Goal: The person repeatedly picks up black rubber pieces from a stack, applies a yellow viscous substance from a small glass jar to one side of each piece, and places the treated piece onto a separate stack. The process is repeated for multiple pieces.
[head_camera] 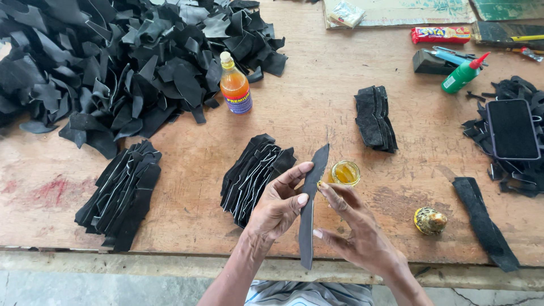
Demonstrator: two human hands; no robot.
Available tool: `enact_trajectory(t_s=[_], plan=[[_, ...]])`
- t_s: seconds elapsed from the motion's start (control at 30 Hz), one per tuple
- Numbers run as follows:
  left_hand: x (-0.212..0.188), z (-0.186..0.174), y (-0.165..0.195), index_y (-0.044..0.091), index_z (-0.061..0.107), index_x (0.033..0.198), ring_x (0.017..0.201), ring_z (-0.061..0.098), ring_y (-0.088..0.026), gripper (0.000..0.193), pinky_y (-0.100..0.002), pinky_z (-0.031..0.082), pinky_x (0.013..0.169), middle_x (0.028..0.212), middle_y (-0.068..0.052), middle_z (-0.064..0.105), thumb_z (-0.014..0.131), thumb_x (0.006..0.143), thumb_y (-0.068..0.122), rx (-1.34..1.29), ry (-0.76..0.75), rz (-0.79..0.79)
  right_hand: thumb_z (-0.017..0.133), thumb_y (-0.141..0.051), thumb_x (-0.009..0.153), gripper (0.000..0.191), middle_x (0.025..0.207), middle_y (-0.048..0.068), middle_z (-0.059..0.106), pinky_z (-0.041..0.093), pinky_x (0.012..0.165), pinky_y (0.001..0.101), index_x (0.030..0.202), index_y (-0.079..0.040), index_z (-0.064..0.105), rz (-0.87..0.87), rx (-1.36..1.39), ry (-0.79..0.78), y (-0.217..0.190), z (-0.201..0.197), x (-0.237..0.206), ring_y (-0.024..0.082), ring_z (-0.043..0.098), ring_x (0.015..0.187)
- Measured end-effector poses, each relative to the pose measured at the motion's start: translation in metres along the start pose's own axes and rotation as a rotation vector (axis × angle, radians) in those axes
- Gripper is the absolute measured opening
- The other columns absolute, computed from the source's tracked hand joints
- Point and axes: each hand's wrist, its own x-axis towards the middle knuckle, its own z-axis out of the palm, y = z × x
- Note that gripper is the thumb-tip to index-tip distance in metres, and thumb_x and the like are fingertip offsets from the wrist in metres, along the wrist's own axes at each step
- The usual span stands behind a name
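The wooden surface [351,73] is worn and scuffed. A big heap [113,62] of floppy black offcuts fills its far left corner; two fanned stacks [122,192] [255,175] lie nearer the front edge, with a smaller stack [375,118] past the middle. Above the front edge, both hands pinch one long, pointed black strip [310,209] upright between them: the left hand [277,207] grips its edge with thumb and fingers, and the right hand [354,226] presses fingertips to the other side. Handling it well likely means keeping the limp strip taut and fingers on the edges. Just beyond sits a small jar [345,173] of amber liquid.
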Motion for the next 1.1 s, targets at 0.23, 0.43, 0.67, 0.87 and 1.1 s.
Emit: enact_trajectory(t_s=[0.23,0.43,0.67,0.87,1.1], plan=[[0.0,0.002,0.002,-0.004,0.052,0.144,0.12,0.063,-0.022,0.066,-0.032,0.059,0.1,0.14,-0.015,0.058,0.076,0.084,-0.011,-0.021,0.027,0.009,0.074,-0.026,0.087,0.069,0.145,0.008,0.048,0.055,0.103,0.0477,0.15,-0.027,0.045,-0.166,-0.298,0.101,0.01,0.01,-0.006,0.028,0.054,0.126],[-0.003,0.002,0.003,-0.004,0.052,0.144,0.121,0.063,-0.021,0.066,-0.032,0.059,0.1,0.141,-0.014,0.057,0.076,0.083,-0.012,-0.022,0.025,-0.003,0.071,-0.022,0.088,0.068,0.143,0.013,0.04,0.058,0.097,0.0434,0.15,-0.03,0.044,-0.15,-0.418,0.173,0.008,0.007,-0.002,0.029,0.052,0.119],[-0.003,-0.001,0.003,-0.005,0.051,0.145,0.121,0.064,-0.02,0.067,-0.03,0.059,0.101,0.142,-0.015,0.056,0.075,0.083,-0.013,-0.051,0.008,-0.018,0.07,-0.015,0.092,0.072,0.14,0.02,0.038,0.062,0.076,0.029,0.152,-0.033,0.036,-0.104,-0.454,0.125,0.008,0.014,0.007,0.027,0.052,0.11],[-0.006,-0.003,0.0,-0.007,0.05,0.147,0.114,0.066,-0.02,0.066,-0.028,0.061,0.091,0.141,-0.016,0.056,0.075,0.086,-0.013,-0.074,-0.011,-0.036,0.073,-0.016,0.088,0.076,0.142,0.018,0.035,0.06,0.079,0.0359,0.155,-0.019,0.037,0.1,-0.445,0.112,0.005,0.01,0.015,0.023,0.054,0.1],[-0.007,-0.007,0.0,-0.007,0.05,0.147,0.11,0.068,-0.018,0.067,-0.025,0.062,0.086,0.138,-0.017,0.059,0.076,0.085,-0.014,-0.092,0.005,-0.061,0.072,-0.018,0.088,0.073,0.14,0.019,0.033,0.063,0.076,0.0322,0.151,-0.021,0.036,0.064,-0.407,0.096,0.007,0.01,0.012,0.023,0.056,0.1]])
